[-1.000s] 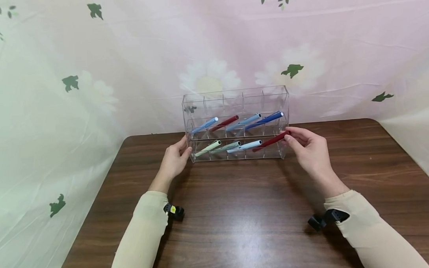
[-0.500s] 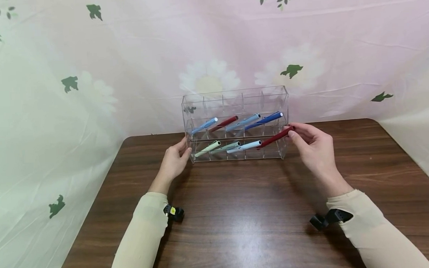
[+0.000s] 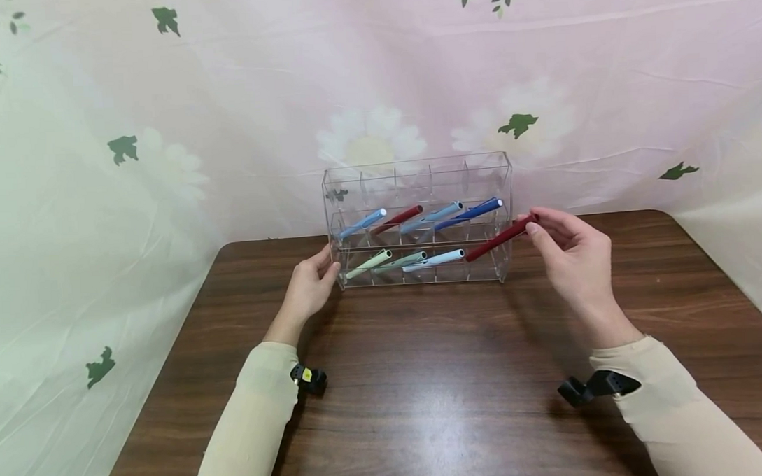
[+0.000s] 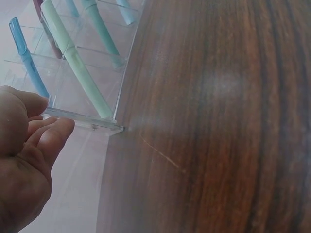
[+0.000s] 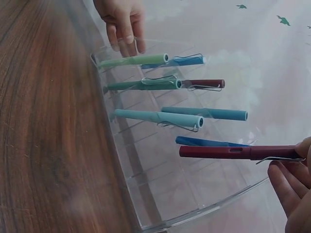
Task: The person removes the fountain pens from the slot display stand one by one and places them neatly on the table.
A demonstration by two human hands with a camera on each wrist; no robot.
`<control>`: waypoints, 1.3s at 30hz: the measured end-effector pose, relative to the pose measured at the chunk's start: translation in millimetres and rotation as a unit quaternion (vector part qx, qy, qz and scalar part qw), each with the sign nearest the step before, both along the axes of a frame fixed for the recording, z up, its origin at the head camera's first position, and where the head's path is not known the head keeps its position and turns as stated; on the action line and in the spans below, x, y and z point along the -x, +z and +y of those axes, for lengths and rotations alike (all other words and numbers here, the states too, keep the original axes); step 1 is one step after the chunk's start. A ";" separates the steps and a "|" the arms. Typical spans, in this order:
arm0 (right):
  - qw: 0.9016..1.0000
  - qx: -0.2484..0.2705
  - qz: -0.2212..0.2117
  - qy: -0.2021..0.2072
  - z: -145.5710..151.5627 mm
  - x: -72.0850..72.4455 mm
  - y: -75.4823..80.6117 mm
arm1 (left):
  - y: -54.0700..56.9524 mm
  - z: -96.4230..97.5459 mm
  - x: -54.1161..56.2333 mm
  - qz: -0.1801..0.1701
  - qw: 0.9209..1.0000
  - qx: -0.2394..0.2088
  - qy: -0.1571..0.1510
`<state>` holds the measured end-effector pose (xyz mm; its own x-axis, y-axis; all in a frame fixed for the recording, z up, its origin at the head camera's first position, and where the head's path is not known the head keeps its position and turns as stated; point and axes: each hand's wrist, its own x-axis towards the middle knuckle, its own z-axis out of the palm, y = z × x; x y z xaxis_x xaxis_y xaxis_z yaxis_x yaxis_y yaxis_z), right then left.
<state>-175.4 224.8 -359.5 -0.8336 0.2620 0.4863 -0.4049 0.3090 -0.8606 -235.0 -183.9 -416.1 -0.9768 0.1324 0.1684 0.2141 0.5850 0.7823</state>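
Observation:
A clear acrylic pen stand (image 3: pixel 420 283) with tiered compartments stands at the back of the table. At its left side panel, my left hand (image 3: pixel 308 286) pinches the edge between thumb and fingers. My right hand (image 3: pixel 574 263) pinches a dark red pen (image 3: pixel 502 238) by its clip end, tilted, to the right of the stand's front. In the right wrist view the pen's (image 5: pixel 214 152) whole barrel shows in front of the stand. A light green pen (image 3: pixel 369 263), a teal pen (image 3: pixel 401 262) and a pale blue pen (image 3: pixel 435 260) lean in the lower tier.
Upper-tier pens are a light blue pen (image 3: pixel 363 223), another dark red pen (image 3: pixel 398 219), a second light blue pen (image 3: pixel 432 216) and a dark blue pen (image 3: pixel 470 213). A floral cloth (image 3: pixel 257 130) hangs behind the brown wooden table (image 3: pixel 386 378).
My right hand has moved right and slightly up, drawing the dark red pen out of the stand's lower right compartment. My left hand has stayed at the stand's left side.

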 end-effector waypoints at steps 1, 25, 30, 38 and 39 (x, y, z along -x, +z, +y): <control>1.000 0.000 0.002 -0.001 0.5 -0.3 0.9 | 0.2 0.1 -0.2 0.001 1.000 0.000 0.001; 0.999 0.020 -0.022 0.036 29.5 -2.0 -3.2 | -0.3 0.8 0.0 -0.001 1.000 0.007 0.003; 0.996 -0.044 -0.072 0.018 34.3 0.6 -9.7 | 0.2 0.7 -1.5 -0.003 1.000 0.007 0.001; 0.982 -0.152 -0.108 -0.008 41.6 3.6 -16.8 | -0.8 1.0 -0.8 -0.003 1.000 0.000 0.002; 0.981 -0.159 -0.108 -0.008 42.7 4.4 -18.5 | -1.1 0.9 -0.5 -0.002 1.000 -0.001 0.003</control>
<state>-179.7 267.4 -378.0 -0.9230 0.1395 0.3587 -0.2170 0.5812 -0.7843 -234.4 -183.0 -417.2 -0.9780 0.1267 0.1655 0.2085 0.5854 0.7835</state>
